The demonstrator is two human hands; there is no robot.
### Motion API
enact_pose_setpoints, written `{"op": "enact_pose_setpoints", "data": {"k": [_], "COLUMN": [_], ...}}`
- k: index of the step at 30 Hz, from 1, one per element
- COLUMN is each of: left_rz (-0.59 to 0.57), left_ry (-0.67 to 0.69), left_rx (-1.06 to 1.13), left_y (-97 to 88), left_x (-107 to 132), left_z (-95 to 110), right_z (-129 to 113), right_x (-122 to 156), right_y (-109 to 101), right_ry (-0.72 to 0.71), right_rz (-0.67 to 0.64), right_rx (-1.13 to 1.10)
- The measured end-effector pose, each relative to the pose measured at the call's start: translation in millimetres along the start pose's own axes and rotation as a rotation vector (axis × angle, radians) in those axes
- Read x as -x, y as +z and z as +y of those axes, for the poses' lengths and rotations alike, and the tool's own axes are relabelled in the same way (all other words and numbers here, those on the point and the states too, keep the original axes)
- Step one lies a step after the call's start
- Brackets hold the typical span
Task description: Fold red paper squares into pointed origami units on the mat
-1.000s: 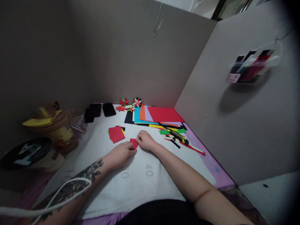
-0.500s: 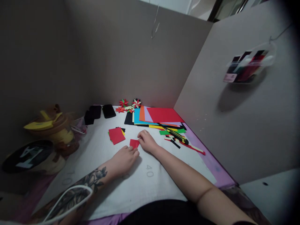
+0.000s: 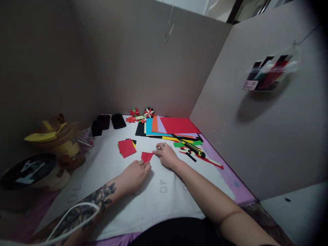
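A small piece of red paper (image 3: pixel 146 156), with a slanted right side, lies on the white cloth between my hands. My left hand (image 3: pixel 136 173), with a ring on one finger, is closed at the paper's lower edge, thumb and fingers together there. From the right, my right hand (image 3: pixel 167 155) reaches in with a fingertip at the paper's upper right corner; its other fingers are curled. Just left of the piece sits a small stack of cut papers (image 3: pixel 127 148), red on top, with black, yellow and green edges peeking out.
Coloured sheets (image 3: pixel 180 125) lie at the back right. A cutter knife (image 3: pixel 196 149) rests by paper strips (image 3: pixel 191 156). Folded paper stars (image 3: pixel 140 115) and black flat objects (image 3: pixel 118 121) stand along the back wall. Containers (image 3: pixel 57 143) crowd the left; a clear pouch (image 3: pixel 270 71) hangs right.
My right hand has shifted a little to the right, its fingers now at the corner of the red paper. My left hand stays at the lower edge.
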State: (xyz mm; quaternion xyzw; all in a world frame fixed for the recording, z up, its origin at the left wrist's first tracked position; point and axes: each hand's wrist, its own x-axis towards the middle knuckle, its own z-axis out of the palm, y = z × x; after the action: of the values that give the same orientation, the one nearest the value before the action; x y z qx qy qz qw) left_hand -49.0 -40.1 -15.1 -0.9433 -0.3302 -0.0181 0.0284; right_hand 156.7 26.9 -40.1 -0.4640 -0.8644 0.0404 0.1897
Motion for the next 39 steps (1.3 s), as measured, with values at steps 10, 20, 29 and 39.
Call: {"op": "enact_pose_setpoints", "data": {"k": [10, 20, 29, 39], "left_rz": [-0.041, -0.014, 0.055, 0.206], "left_ry": [-0.001, 0.005, 0.075, 0.033], "left_rx": [-0.032, -0.027, -0.028, 0.092], "left_y": [-5.1, -19.0, -10.5, 3.1], "left_x": [1, 8, 5, -10], "left_z": [4, -32, -43, -50], "right_z": [-17, -8, -10, -11], "right_x": [9, 8, 9, 8], "right_y": [6, 8, 10, 5], "right_ry": [-0.288, -0.267, -0.316, -0.373], "right_rz": [-0.05, -0.046, -0.059, -0.123], "right_rx": [-0.201, -0.263, -0.295, -0.314]}}
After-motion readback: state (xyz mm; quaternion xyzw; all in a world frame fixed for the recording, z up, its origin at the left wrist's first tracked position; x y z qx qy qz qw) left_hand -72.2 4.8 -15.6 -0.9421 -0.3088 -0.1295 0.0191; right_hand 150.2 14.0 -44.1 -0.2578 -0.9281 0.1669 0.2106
